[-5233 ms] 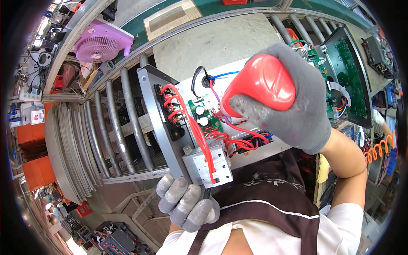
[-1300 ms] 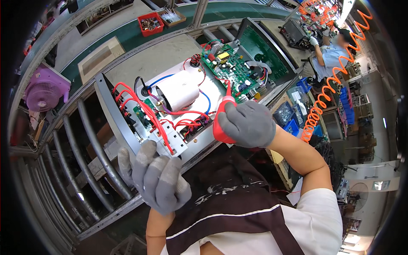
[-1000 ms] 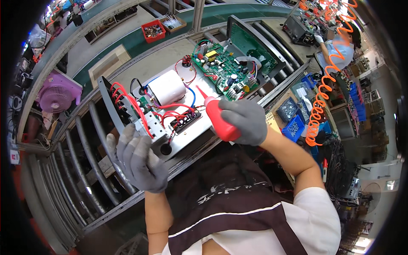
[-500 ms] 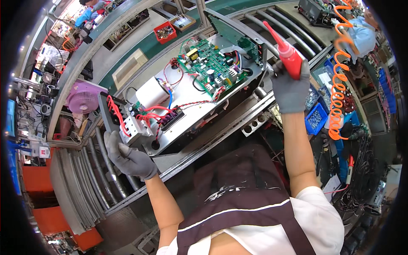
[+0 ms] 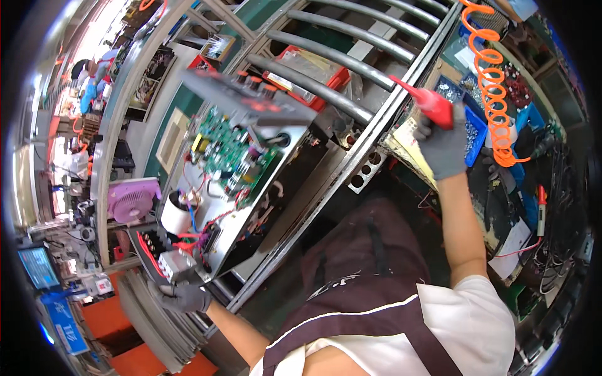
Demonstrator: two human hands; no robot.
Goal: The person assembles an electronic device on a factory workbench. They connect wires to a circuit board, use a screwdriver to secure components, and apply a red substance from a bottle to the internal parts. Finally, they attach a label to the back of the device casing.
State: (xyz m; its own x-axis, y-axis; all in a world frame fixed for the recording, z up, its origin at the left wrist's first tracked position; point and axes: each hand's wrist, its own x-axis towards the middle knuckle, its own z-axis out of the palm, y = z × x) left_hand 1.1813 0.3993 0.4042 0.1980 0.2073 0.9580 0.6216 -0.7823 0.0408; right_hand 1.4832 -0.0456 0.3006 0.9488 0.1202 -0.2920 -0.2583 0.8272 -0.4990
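My left hand point(image 5: 182, 294), in a grey glove, grips the near end of an open metal chassis point(image 5: 263, 207) at the lower left. Inside the chassis I see a green circuit board point(image 5: 232, 153), a white cylinder point(image 5: 177, 213) and red wires point(image 5: 188, 241). My right hand point(image 5: 444, 145), also gloved in grey, is stretched out to the upper right and holds a red-handled screwdriver point(image 5: 426, 100). The tool is far from the chassis, beyond the roller rail, next to blue bins.
Grey conveyor rollers point(image 5: 326, 69) run across the top. A red tray point(image 5: 313, 69) lies under them. An orange coiled hose point(image 5: 495, 94) hangs at the upper right above blue parts bins point(image 5: 470, 125). A pink fan point(image 5: 132, 197) stands at the left.
The view has swung left and the chassis now lies further left. My right hand has carried the screwdriver away from the chassis to the right, over the bins. My left hand stays on the chassis end.
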